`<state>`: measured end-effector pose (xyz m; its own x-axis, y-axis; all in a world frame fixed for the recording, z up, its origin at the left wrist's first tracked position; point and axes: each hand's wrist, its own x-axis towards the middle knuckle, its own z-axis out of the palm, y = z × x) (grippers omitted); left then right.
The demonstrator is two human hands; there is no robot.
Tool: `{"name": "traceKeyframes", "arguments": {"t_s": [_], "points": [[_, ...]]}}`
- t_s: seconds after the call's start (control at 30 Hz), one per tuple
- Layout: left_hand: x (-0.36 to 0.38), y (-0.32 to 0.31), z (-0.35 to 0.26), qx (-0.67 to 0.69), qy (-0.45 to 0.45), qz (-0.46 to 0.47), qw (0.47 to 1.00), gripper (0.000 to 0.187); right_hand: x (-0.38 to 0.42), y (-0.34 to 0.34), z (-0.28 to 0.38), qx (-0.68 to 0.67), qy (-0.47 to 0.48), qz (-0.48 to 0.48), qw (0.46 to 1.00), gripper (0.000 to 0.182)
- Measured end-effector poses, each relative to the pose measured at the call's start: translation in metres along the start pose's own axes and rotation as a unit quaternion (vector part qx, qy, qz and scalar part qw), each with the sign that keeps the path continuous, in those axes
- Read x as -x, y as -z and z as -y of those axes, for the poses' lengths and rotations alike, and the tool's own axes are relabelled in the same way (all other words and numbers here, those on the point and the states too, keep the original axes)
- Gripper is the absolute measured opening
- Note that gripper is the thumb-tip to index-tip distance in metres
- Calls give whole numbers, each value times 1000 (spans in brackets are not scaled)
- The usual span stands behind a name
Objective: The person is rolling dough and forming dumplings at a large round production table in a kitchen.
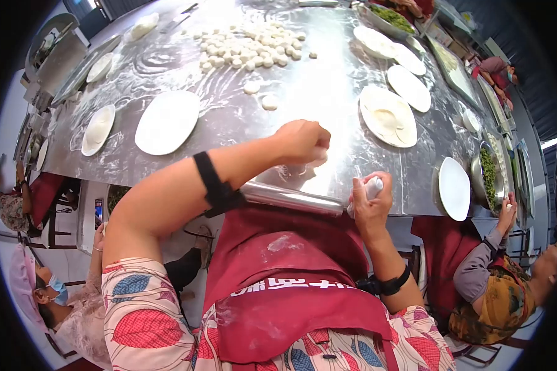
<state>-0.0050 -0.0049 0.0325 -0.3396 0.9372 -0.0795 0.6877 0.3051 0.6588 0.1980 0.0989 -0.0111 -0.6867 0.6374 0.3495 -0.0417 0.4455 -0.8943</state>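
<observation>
Two grips matter: your left hand (302, 141) curls around what looks like pale dough (319, 157) above the floury metal desk (229, 120), your right hand (372, 209) around a white cylindrical rod (374, 187). Press lightly and evenly.

Left hand (303, 141) curled beyond right hand (372, 203)

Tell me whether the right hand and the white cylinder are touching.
Touching: the head view shows the right hand curled around the white cylinder.
</observation>
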Motion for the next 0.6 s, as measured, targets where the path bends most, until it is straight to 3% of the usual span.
{"name": "traceKeyframes", "arguments": {"t_s": [0.03,0.13,0.37,0.5,0.6], "points": [[-11,0,0,49,14,-7,999,17,2,-1,2,5,16,-7,1000,22],[-28,-14,5,-74,91,-45,992,15,0,-1,1,11,34,-4,999,22],[-5,-19,27,-21,120,-73,990,16,-43,-15,-9,39,12,-3,999,24],[4,-24,28,1,124,-83,989,17,-101,-48,-27,104,110,-16,988,29],[-4,-17,28,31,138,-72,987,17,-114,-56,-26,110,69,3,992,30]]}}
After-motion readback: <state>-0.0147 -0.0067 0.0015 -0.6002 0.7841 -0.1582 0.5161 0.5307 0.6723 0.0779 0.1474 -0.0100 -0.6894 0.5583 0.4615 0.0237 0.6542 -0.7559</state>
